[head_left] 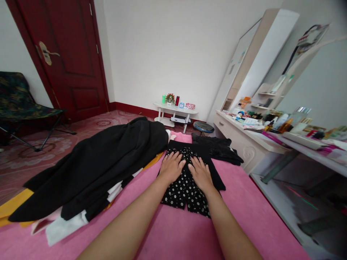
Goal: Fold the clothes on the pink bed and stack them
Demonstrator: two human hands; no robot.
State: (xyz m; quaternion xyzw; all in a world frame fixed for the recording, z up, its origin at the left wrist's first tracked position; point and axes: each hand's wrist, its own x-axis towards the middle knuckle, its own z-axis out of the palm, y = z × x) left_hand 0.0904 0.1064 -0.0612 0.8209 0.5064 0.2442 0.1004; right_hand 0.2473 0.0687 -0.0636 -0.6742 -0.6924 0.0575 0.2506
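Note:
A black garment with white polka dots (187, 193) lies on top of a plain black garment (208, 159) on the pink bed cover (238, 202). My left hand (171, 167) rests flat on the dotted cloth with its fingers spread. Right beside it, my right hand (200, 172) lies flat on the same cloth, fingers stretched out. Neither hand holds anything. Both forearms reach in from the bottom edge.
A heap of black, white and yellow clothes (89, 173) covers the bed's left side. Another black lace garment (219, 146) lies at the far right. A cluttered white dresser (260, 135) stands to the right, a small white table (175, 110) ahead, a folding chair (21, 104) and red door (65, 57) left.

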